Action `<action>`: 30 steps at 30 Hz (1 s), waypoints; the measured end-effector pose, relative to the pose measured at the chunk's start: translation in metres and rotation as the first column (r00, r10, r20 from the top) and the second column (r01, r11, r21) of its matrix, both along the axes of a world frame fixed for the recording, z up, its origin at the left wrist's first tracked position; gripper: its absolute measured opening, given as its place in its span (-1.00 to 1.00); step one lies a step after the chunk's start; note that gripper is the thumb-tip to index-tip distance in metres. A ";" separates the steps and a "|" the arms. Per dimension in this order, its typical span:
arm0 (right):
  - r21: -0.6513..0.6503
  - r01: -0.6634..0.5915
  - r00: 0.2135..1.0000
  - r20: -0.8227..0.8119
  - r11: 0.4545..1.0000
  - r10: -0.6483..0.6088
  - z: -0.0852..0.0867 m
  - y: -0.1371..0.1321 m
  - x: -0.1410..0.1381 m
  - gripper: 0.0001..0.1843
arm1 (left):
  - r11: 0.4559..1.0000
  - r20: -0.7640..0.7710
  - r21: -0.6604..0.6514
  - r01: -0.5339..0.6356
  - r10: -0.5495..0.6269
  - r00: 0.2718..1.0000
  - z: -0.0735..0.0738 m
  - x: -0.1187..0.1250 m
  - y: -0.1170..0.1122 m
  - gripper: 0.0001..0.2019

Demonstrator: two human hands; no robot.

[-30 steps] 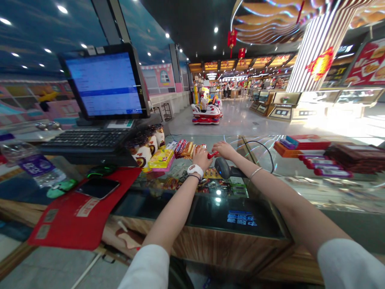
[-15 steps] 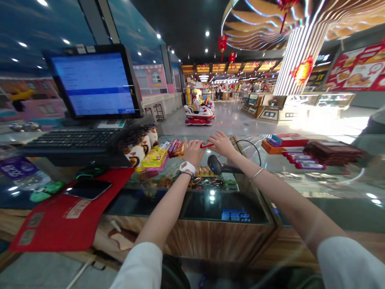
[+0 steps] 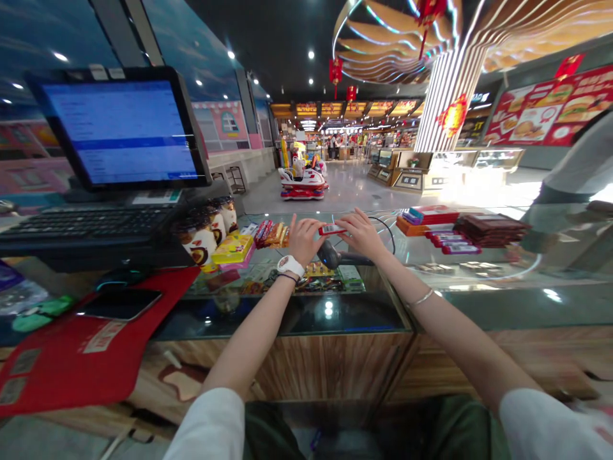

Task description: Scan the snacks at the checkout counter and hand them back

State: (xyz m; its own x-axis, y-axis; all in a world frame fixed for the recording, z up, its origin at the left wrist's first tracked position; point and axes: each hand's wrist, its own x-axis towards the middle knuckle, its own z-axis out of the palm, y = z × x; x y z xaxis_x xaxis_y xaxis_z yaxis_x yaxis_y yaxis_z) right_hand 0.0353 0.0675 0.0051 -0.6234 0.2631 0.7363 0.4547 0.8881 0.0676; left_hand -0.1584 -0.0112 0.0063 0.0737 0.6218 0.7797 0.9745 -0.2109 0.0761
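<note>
- glass counter [image 3: 364, 313], mall behind you. what's your grip doing?
- your right hand [image 3: 361, 235] pinches a small red packet [image 3: 332, 229] above the counter; your left hand [image 3: 304, 239] is right beside it, contact unclear.
- what could go wrong?
- so light a fingertip hold could let it slip onto the barcode scanner [image 3: 328, 254] below.

glass counter [image 3: 306, 313] | POS monitor [image 3: 119, 128] left | keyboard [image 3: 90, 223] before it | snack packets [image 3: 271, 234] centre | stacked packs [image 3: 488, 230] right | kiddie ride [image 3: 303, 182] beyond
</note>
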 end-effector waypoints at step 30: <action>-0.237 -0.157 0.982 0.068 0.959 0.178 -0.016 -0.005 0.020 -0.45 | 0.988 0.070 0.012 -0.153 0.152 0.986 -0.009 -0.028 0.012 -0.85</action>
State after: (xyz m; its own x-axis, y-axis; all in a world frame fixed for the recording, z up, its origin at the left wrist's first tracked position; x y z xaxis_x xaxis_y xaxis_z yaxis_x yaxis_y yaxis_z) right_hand 0.0549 0.0625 -0.0108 -0.7327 0.3051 0.6083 0.2995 0.9472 -0.1143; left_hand -0.1863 0.0004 -0.0025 -0.0752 0.6083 0.7901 0.9879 -0.0624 0.1421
